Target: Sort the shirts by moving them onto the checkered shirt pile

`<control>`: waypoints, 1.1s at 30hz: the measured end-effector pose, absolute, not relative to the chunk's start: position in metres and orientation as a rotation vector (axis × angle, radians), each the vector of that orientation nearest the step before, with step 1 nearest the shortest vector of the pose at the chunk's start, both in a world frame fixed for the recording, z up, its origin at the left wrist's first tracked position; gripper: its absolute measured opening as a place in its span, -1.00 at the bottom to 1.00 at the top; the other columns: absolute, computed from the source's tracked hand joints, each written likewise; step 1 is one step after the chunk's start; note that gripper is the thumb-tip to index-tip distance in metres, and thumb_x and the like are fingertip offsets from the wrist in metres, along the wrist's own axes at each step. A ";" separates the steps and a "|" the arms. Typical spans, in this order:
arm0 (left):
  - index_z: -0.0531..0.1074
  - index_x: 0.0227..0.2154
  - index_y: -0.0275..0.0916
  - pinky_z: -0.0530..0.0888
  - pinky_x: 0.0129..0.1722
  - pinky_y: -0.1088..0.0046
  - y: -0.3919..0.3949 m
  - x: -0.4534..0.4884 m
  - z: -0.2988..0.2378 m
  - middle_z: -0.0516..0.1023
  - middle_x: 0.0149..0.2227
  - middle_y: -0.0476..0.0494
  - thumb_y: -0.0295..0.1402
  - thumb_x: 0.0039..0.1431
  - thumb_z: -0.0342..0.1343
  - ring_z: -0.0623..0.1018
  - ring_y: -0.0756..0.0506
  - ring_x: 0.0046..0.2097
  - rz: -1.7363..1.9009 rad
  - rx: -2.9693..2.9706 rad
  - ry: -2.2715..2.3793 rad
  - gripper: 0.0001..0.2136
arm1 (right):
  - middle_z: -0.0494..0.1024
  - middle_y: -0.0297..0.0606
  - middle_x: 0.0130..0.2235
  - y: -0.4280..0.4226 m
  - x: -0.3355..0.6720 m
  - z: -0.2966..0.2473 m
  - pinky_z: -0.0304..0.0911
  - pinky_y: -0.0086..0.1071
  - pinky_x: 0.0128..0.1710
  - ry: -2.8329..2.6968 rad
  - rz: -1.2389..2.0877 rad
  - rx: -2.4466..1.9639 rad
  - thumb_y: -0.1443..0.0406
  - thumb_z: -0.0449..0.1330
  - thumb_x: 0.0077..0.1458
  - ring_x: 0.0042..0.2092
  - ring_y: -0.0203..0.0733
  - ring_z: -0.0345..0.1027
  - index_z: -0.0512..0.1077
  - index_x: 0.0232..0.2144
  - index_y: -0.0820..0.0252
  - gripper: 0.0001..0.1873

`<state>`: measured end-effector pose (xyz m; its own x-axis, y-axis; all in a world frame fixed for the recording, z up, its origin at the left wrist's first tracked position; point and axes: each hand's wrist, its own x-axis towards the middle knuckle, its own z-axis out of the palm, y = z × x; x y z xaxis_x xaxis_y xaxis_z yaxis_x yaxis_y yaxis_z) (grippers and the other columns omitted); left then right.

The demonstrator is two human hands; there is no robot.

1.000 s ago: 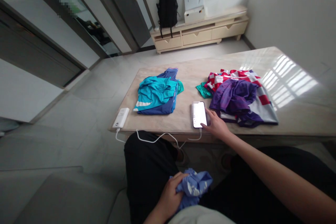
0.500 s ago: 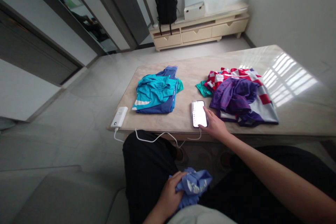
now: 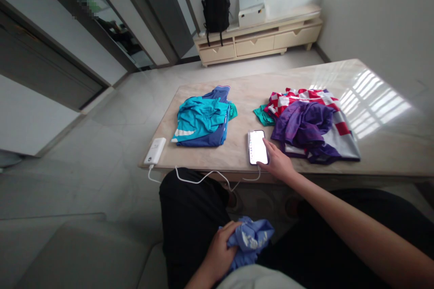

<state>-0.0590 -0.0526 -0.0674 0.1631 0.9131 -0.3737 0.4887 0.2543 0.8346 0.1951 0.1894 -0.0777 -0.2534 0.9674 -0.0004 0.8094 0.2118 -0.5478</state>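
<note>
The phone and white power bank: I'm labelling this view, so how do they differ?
The phone shows a lit screen; the white power bank shows none. The right hand touches the phone; no hand touches the power bank. Both lie on the table, white cable at their near ends.

It's dim in here, darkest below the table (image 3: 244,99). Barred glare whitens its right end; the phone (image 3: 259,148) screen looks washed out, outer edges soft.
</note>
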 end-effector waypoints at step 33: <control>0.60 0.10 -0.16 0.34 0.31 0.15 -0.053 -0.059 -0.069 0.61 0.15 -0.23 -0.54 -0.02 0.11 0.52 -0.27 0.22 0.507 1.333 1.537 -0.44 | 0.26 0.06 0.40 0.194 0.203 -0.080 0.41 -0.17 -0.10 -2.098 0.771 -1.582 0.21 0.28 0.06 0.10 0.18 0.48 -0.11 0.51 0.16 0.07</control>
<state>-0.0589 -0.0530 -0.0687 0.1049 0.9093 -0.4027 0.4910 0.3048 0.8161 0.2032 0.1944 -0.0802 -0.2790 0.9602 -0.0119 0.7395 0.2069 -0.6406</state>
